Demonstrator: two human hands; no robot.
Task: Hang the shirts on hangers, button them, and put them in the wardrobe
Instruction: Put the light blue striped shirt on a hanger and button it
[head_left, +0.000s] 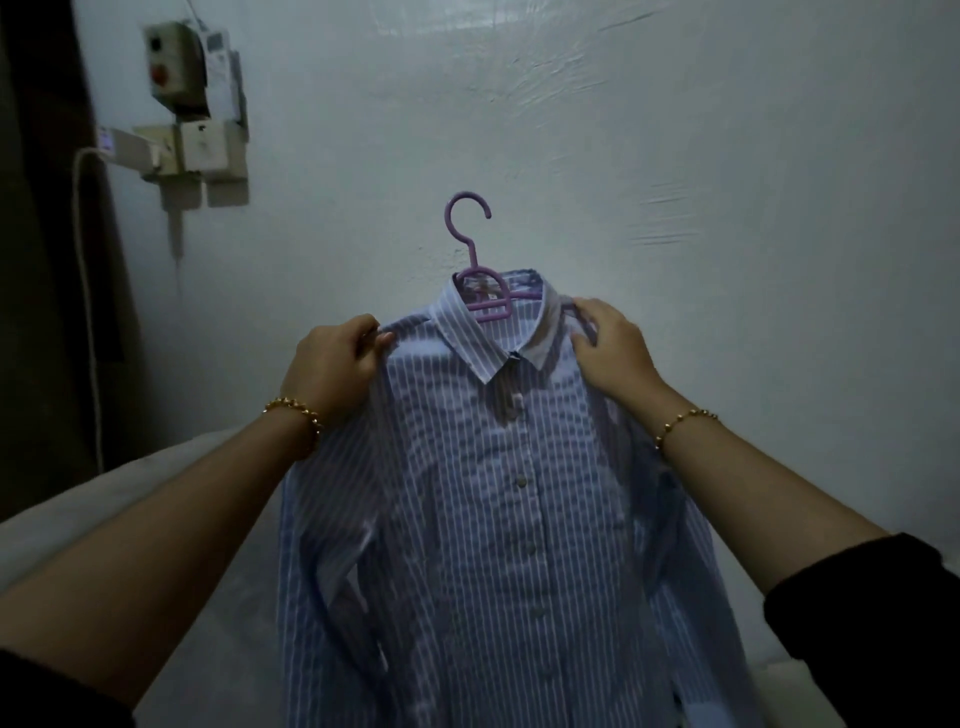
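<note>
A blue-and-white striped cotton shirt (498, 519) hangs front-on at picture centre, already dressed on a lilac plastic hanger (480, 291) whose hook rises free at 12 o'clock above the collar, caught on nothing. The shirt is held up by its two shoulders, probably so the body drops straight and the placket lies flat for buttoning; the placket appears closed down the front, though the collar stands open at the neck and I cannot tell whether every button is done. Left hand (332, 364), at 9 o'clock from the collar: fingers curled nearly shut, thumb and fingertips pinching the shoulder seam where the hanger arm runs beneath. Right hand (615, 345), at 3 o'clock from the collar: fingers (589, 312) looser, spread and bent over the other shoulder, pressing or lightly gripping cloth; whether the thumb is under the fabric cannot be told. A gold bead bracelet (296, 410) on each wrist. Grey-white painted wall (727, 156) behind; wall-mounted switch boxes (192, 104) at 10 o'clock. A pale surface (104, 493) lies below at 8 o'clock. No wardrobe visible; the hanging-away step looks still to come.
</note>
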